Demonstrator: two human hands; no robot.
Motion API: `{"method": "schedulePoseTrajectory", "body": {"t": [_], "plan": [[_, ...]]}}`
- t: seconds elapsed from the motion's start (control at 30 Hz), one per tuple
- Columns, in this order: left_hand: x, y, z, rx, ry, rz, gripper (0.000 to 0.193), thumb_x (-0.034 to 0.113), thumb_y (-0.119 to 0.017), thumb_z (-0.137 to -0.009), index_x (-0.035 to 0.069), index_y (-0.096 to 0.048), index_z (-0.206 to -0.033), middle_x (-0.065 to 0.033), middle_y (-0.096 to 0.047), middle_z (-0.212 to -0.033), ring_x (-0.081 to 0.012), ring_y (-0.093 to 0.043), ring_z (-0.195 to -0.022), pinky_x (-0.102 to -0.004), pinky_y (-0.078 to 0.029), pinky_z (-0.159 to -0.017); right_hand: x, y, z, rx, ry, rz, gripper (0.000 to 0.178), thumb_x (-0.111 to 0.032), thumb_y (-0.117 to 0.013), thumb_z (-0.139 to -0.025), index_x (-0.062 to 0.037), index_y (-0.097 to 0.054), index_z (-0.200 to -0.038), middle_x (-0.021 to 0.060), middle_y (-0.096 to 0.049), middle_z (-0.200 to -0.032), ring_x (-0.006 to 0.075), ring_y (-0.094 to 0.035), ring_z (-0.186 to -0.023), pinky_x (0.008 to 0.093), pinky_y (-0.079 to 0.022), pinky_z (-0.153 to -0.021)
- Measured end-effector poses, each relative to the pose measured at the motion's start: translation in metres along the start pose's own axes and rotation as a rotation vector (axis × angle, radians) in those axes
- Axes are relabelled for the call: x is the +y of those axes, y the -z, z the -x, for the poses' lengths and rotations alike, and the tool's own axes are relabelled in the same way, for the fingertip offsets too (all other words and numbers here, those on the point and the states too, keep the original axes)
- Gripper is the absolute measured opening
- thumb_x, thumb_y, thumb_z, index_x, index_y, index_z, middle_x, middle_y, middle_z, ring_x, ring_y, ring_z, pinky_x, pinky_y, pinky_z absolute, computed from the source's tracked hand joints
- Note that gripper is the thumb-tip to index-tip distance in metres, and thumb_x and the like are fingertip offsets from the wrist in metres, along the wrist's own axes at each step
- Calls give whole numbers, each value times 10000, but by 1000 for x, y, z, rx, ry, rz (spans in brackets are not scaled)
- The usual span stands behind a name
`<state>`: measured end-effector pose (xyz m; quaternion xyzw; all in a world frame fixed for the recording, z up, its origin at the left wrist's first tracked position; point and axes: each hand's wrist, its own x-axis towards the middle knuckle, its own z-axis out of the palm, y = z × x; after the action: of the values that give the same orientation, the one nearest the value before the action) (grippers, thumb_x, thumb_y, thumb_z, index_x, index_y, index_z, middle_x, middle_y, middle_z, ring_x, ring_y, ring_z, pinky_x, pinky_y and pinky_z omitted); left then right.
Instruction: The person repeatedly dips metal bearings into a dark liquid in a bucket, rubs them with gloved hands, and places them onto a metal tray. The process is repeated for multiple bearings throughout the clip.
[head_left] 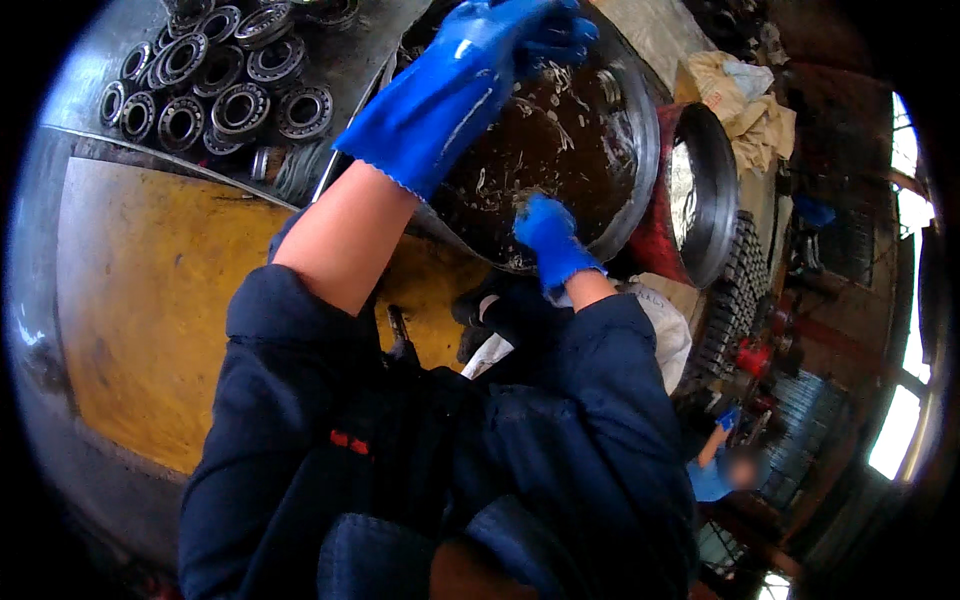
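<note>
A wide round metal basin (pixel 647 150) of dark brown, oily liquid (pixel 585 150) lies in front of me. My left hand (pixel 510 40), in a long blue rubber glove, reaches over its far side. Its fingers curl downward, and whatever they may hold is hidden. Over the near part of the basin, at the liquid's surface, is my right hand (pixel 548 232), also gloved in blue. Its fingers are bent closed, and I cannot make out what is in them. Several ring-shaped roller bearings (pixel 240 108) lie heaped to the left of the basin.
The bearings rest on a grey metal tabletop (pixel 85 95). A yellow, stained sheet (pixel 150 310) lies nearer, on the left. Right of the basin stand a red drum (pixel 712 195) and a crumpled tan sack (pixel 745 110). Metal parts (pixel 735 290) sit in rows beyond. A co-worker (pixel 710 480) is at lower right.
</note>
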<state>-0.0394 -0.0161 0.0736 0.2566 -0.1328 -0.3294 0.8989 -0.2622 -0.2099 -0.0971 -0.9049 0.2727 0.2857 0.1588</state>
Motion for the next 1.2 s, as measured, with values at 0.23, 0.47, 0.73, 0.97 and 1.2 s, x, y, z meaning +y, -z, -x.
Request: {"method": "schedulePoseTrajectory", "body": {"t": [0.23, 0.47, 0.73, 0.97, 1.2], "plan": [[1, 16, -29, 118, 109, 139, 354, 287, -579, -1061, 27, -644, -1293, -153, -719, -1210, -278, -702, -1075, -407, -560, -962, -10, 16, -3, -71, 159, 488, 393, -341, -779, -812, -128, -736, -1140, 210, -731, -1153, 403, -691, -1135, 524, -551, -946], [-2, 30, -38, 156, 121, 151, 390, 317, -581, -1059, 56, -621, -1346, -143, -701, -1267, -279, -685, -1126, -404, -547, -992, -19, -3, -10, 45, -165, 194, 365, -324, -695, -831, -85, -762, -1098, 223, -723, -1183, 407, -689, -1135, 492, -559, -929], [-12, 22, -38, 173, 152, 159, 438, 352, -583, -1056, 90, -595, -1406, -132, -680, -1332, -279, -666, -1184, -401, -533, -1025, 3, 5, 3, 187, -6, 173, 296, -309, -687, -881, -111, -762, -1087, 140, -760, -1130, 378, -714, -1086, 498, -561, -897], [-15, 41, -27, 237, 142, 132, 483, 383, -585, -1054, 119, -572, -1459, -122, -662, -1388, -280, -649, -1235, -398, -520, -1055, -38, 6, -4, -35, -70, 407, 300, -249, -717, -863, -115, -758, -1128, 173, -729, -1209, 389, -685, -1150, 506, -554, -949], [8, 22, -18, 292, 212, 108, 466, 400, -559, -1059, 98, -576, -1414, -127, -666, -1375, -281, -660, -1184, -402, -526, -1006, -8, -7, -24, 94, 189, 232, 345, -361, -727, -826, -118, -772, -1067, 199, -757, -1073, 379, -736, -1005, 523, -580, -840]]}}
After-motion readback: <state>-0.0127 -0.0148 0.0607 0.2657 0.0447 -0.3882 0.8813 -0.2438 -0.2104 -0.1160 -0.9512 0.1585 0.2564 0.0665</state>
